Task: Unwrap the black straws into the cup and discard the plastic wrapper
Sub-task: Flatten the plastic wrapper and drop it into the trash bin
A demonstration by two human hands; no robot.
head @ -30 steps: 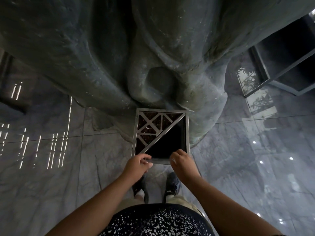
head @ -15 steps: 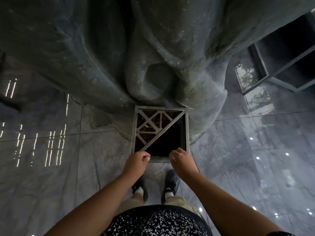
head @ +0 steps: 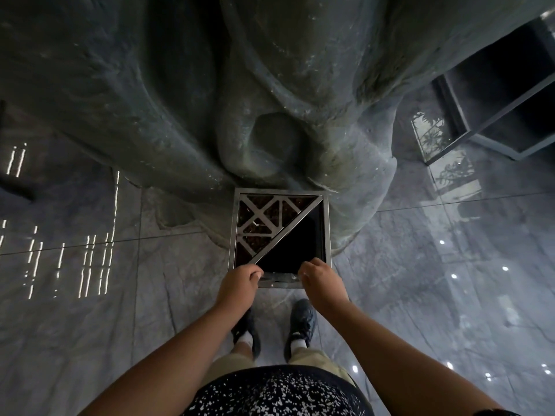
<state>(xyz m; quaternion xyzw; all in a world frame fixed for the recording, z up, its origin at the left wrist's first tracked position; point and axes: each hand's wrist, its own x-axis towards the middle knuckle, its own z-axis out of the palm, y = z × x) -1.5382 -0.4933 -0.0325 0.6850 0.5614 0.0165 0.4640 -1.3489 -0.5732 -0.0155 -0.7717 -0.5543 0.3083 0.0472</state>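
Note:
I stand over a square metal-rimmed bin (head: 328, 229) on the floor. Its far-left half is a lattice grille, and its near-right half is a dark triangular opening (head: 300, 247). My left hand (head: 240, 285) and my right hand (head: 322, 282) hover side by side over the bin's near edge, both with fingers pinched. A thin clear plastic wrapper (head: 278, 277) stretches between them, faint against the rim. No straws and no cup are in view.
A large grey sculpted stone base (head: 270, 100) rises right behind the bin. Glossy marble floor tiles (head: 90, 295) spread to both sides. A dark metal-framed box (head: 495, 94) stands at the upper right. My two dark shoes (head: 301, 322) are just short of the bin.
Both hands have stayed pinched at the bin's near edge and crept slightly forward over the rim. The view has shifted a little, so the bin sits higher in the frame.

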